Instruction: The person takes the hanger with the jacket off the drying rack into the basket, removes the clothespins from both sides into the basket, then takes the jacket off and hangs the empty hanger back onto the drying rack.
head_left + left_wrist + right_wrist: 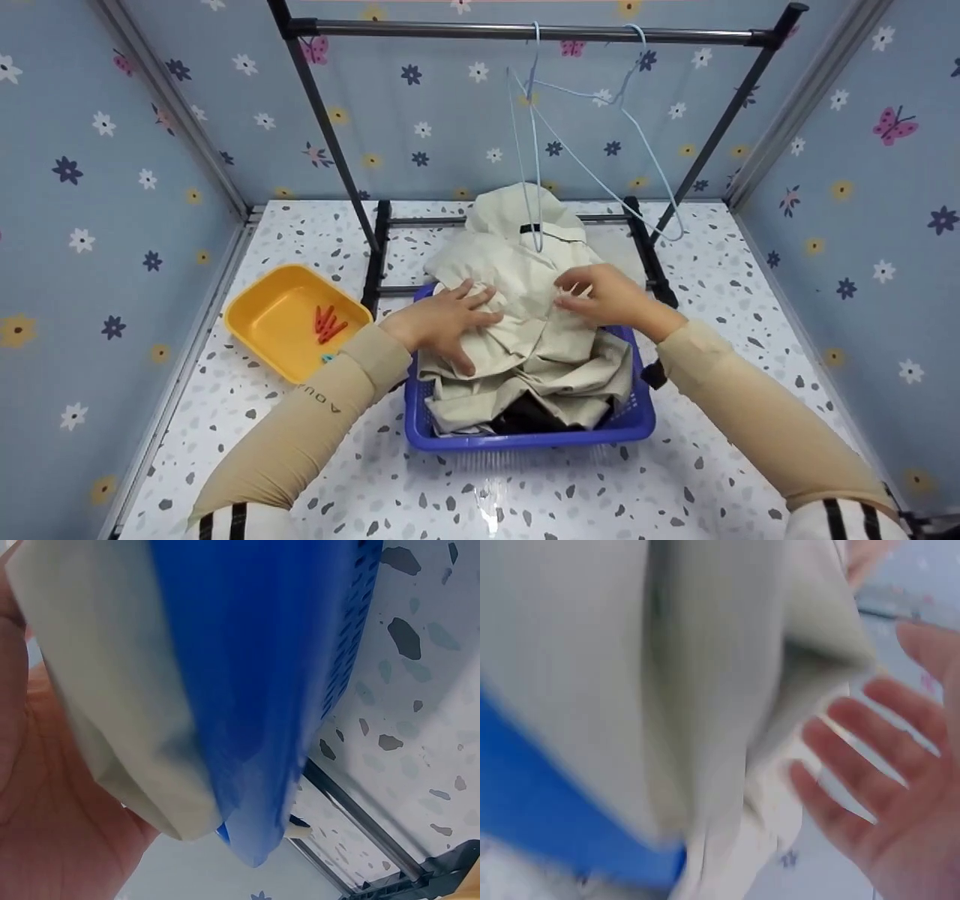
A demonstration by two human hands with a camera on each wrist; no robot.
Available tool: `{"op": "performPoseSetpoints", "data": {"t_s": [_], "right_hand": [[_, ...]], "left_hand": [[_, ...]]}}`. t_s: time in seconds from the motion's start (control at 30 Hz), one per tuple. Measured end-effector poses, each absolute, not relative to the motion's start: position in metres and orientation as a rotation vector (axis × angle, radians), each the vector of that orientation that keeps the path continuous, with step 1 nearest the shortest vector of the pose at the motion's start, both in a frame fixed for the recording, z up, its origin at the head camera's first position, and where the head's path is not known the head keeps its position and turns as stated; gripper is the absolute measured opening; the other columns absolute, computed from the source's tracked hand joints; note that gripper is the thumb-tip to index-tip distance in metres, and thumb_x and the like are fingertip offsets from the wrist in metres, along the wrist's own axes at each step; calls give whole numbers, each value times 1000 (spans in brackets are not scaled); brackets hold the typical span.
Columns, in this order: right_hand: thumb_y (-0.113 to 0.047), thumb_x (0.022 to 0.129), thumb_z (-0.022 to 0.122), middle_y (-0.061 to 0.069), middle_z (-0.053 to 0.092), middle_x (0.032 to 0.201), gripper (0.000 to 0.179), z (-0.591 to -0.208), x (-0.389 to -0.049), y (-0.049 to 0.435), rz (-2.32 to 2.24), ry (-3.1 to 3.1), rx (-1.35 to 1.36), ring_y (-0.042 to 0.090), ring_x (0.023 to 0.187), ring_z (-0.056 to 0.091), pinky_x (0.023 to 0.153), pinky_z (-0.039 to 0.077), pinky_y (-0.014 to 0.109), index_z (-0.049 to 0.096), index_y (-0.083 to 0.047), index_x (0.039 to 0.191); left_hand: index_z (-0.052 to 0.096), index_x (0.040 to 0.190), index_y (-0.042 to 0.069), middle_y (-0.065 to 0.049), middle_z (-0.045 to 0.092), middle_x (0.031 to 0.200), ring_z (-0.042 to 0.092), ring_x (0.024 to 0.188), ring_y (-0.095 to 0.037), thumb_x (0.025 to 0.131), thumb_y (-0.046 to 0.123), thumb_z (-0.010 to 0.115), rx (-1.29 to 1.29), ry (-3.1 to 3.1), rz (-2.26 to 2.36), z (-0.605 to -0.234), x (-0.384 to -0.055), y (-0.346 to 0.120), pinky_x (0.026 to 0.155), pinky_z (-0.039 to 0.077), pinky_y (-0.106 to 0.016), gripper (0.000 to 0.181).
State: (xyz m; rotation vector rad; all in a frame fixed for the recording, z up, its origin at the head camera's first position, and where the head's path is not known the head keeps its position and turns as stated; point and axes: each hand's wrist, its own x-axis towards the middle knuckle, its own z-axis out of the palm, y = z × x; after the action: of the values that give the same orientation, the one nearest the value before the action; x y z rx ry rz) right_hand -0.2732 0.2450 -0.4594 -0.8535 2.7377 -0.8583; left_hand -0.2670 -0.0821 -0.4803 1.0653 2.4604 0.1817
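Note:
A pale beige jacket (517, 292), its rounded hood toward the rack and a dark label at the neck, lies rumpled over a blue plastic basket (532, 441). My left hand (450, 322) rests on the jacket's left side with its fingers spread. In the left wrist view, the palm (67, 802) is beside the beige cloth (112, 690). Over the jacket's right side is my right hand (604, 300), fingers loosely bent. The right wrist view shows those fingers apart with nothing held, next to a blurred fold of cloth (712, 690). Black cloth (529, 415) shows at the basket's front.
Two light blue wire hangers (537, 150) hang from the black rack's top bar (420, 30), one dangling in front of the jacket. Left of the basket stands a yellow tub (270, 322) with several red clothespins (326, 326). Flower-patterned walls enclose the speckled surface (360, 480).

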Motion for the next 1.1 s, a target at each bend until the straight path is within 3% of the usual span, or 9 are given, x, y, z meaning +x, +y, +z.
{"op": "performPoseSetpoints", "data": {"t_s": [0.1,0.23,0.43,0.6,0.7,0.83,1.0,1.1], "right_hand": [[-24,100,79,26,75,125,41,-457,-282,258,-1000,2912,-598,44,112,72,99,58,59,73,5,128],[-33,101,78,31,65,141,58,-462,-293,280,-1086,2953,-191,49,130,63,109,53,62,64,5,141],[-61,100,69,36,36,168,104,-478,-302,311,-1081,2755,243,51,153,42,124,40,63,28,9,166],[-70,99,63,41,25,169,123,-488,-304,320,-1146,2520,416,55,149,46,118,49,61,6,15,167],[-66,99,66,39,29,168,120,-495,-304,320,-1261,2423,470,52,140,57,109,58,54,9,16,166],[-55,100,71,32,36,166,111,-501,-304,316,-1418,2369,542,38,134,63,104,61,40,14,15,165],[-40,99,77,26,41,165,99,-505,-307,313,-1522,2395,687,27,132,59,106,56,32,24,12,164],[-26,98,79,22,47,159,88,-507,-310,313,-1658,2344,769,20,121,60,99,55,27,31,12,161]], "left_hand": [[33,171,33,-1,2,184,-3,169,-41,84,51,90,1062,2460,182,-480,-267,-84,135,14,-63,106],[34,171,32,-2,2,184,-3,169,-42,84,51,90,1059,2460,192,-480,-268,-84,135,14,-63,105],[34,171,33,0,2,184,-3,169,-42,83,51,91,1057,2467,192,-482,-267,-82,135,14,-63,106],[37,170,30,-4,4,184,-2,169,-45,83,50,91,1082,2463,195,-481,-267,-83,136,13,-62,104],[37,170,31,-4,3,184,-2,169,-45,84,50,90,1079,2462,192,-481,-268,-83,135,14,-62,104],[36,170,32,-2,3,184,-3,169,-43,84,50,90,1075,2458,199,-481,-268,-83,136,14,-62,104],[36,170,32,-2,3,184,-3,169,-44,84,50,91,1082,2454,212,-482,-268,-83,136,13,-61,104],[36,170,31,-2,3,184,-2,169,-44,83,49,91,1084,2459,218,-483,-268,-83,136,12,-61,105]]}}
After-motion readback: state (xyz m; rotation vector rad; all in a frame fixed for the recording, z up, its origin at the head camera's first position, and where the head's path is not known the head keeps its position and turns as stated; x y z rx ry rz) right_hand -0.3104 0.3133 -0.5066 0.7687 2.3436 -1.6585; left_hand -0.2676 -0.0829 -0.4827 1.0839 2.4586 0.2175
